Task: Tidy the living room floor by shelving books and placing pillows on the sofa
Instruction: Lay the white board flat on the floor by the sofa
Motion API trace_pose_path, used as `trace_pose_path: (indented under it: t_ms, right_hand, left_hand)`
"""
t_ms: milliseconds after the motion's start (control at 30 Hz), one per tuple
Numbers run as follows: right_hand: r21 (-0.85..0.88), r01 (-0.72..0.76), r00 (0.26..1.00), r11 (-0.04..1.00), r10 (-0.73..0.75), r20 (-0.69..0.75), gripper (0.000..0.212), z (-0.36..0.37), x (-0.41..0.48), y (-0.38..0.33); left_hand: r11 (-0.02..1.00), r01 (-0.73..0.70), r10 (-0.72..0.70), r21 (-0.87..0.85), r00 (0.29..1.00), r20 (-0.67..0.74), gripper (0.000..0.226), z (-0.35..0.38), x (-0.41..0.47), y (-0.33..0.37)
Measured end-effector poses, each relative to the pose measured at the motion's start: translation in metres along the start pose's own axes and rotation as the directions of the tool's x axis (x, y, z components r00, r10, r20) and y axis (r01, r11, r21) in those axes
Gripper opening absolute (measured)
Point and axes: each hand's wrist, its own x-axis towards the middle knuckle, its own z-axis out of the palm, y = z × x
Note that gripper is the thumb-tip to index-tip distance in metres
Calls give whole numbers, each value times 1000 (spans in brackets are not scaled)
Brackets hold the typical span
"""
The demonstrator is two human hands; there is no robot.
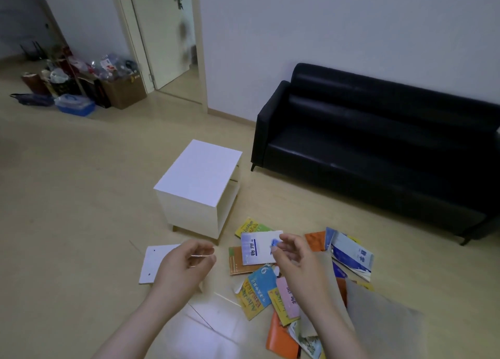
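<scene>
Several books (259,283) lie scattered on the wooden floor at lower centre, with yellow, blue, orange and pink covers. A white-and-blue book (257,247) rests on top of the pile. My left hand (184,266) hovers left of the pile, fingers loosely curled, holding nothing. My right hand (295,255) hovers over the pile with fingers apart, its fingertips near the white-and-blue book. A small white shelf cabinet (200,180) stands just beyond the books, its open side facing right. A black leather sofa (378,147) stands against the wall at right. A grey pillow (378,320) lies at lower right.
A loose white board (154,261) lies on the floor under my left hand. Boxes, bags and a blue plastic container (74,104) crowd the far left corner. A door (162,33) stands ajar at the back.
</scene>
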Motion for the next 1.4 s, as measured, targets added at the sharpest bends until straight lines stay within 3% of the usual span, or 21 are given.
trace_pose_path:
  t_ms: [200,533,933,1400]
  right_hand:
    - [-17,-26,997,1000,24,-73,23,76,46,-29]
    - [-24,-75,992,997,72,-100,21,144,144,-53]
    - [-29,-121,983,992,115,-146,25,184,330,-68]
    - [-71,-286,941,956,266,-209,26,256,452,-67]
  left_hand:
    - [998,-39,37,40,998,48,16,-64,86,-1]
    - [1000,26,-25,-7,996,91,18,-117,209,-14]
    - [994,40,-47,102,997,68,15,-141,403,15]
    - [985,76,-99,158,984,144,16,-158,575,-7]
